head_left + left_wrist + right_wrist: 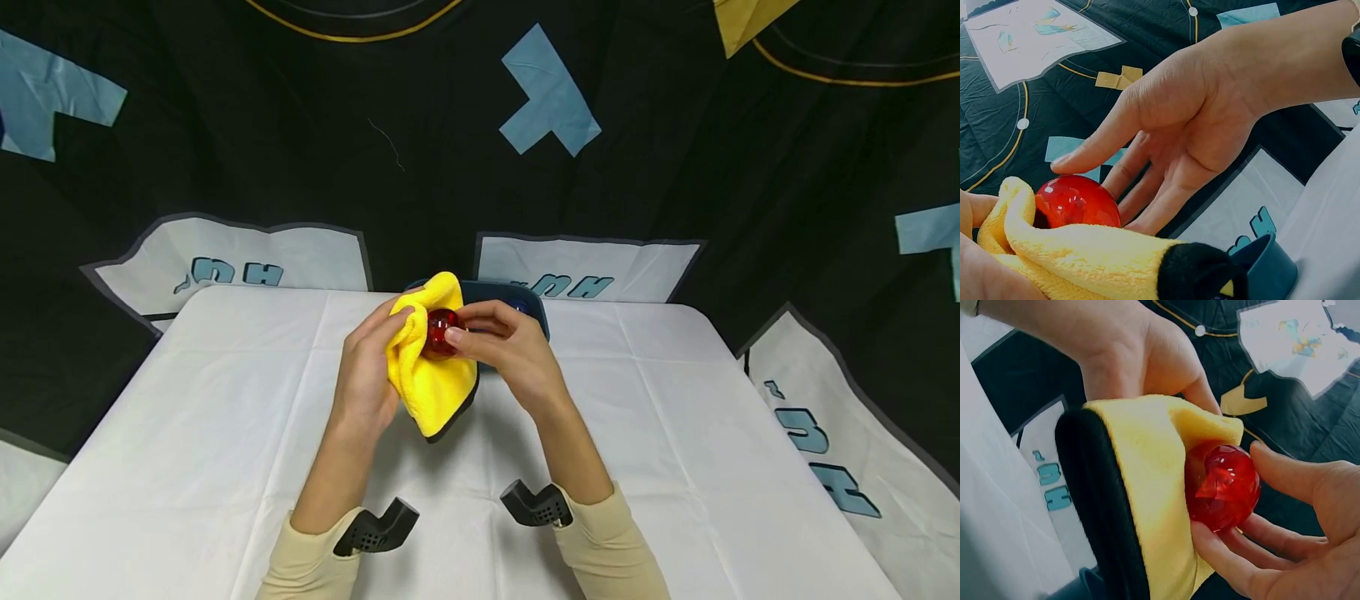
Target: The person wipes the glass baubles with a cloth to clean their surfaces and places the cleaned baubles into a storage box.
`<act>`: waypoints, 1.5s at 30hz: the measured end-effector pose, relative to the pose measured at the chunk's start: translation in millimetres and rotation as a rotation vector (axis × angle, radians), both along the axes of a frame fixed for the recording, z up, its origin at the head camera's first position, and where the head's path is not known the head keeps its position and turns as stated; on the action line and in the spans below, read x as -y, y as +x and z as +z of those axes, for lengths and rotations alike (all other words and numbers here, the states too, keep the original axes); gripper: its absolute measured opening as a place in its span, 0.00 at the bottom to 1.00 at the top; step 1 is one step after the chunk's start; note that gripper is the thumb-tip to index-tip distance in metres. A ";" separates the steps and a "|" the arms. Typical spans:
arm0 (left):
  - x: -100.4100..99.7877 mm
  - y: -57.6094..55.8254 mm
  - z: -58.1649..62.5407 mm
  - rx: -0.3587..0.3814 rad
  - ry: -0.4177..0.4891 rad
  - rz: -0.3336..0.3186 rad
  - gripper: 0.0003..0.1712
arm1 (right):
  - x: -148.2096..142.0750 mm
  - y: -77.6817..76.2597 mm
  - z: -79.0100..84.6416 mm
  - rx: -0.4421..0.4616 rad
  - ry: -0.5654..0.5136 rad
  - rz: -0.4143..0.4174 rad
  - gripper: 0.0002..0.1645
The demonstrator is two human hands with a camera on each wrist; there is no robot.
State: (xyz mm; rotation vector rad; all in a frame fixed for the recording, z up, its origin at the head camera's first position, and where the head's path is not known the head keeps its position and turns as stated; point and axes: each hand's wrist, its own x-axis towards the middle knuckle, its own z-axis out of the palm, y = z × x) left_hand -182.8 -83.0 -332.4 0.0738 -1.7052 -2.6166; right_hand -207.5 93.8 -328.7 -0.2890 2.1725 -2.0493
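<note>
My left hand (366,375) grips a yellow cloth (438,400) whose edge or underside is black. Against the cloth sits a shiny, see-through red ball (441,332). My right hand (521,354) pinches the ball between thumb and fingers. The right wrist view has the red ball (1225,487) partly sunk in a fold of the cloth (1141,481), with right-hand fingers on its near side. In the left wrist view, the right thumb lies over the top of the ball (1079,203); some left-hand fingers are hidden by the cloth.
Behind the hands, a dark blue bin (543,317) stands at the far edge of the white-covered table (225,400). A dark blue round thing (519,306) shows inside it, partly covered by the right hand. A black patterned curtain (435,183) hangs beyond the table.
</note>
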 end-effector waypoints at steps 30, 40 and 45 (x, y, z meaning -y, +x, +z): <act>-1.4 2.8 2.4 -0.002 0.035 0.010 0.22 | 1.7 -0.3 -2.9 0.003 -0.045 0.012 0.23; 0.9 2.2 2.1 -0.013 0.016 0.040 0.22 | 6.8 2.0 -3.4 -0.029 0.003 0.030 0.32; 0.6 2.5 0.8 0.000 0.022 0.021 0.23 | 6.0 2.3 -2.3 -0.016 0.052 -0.013 0.29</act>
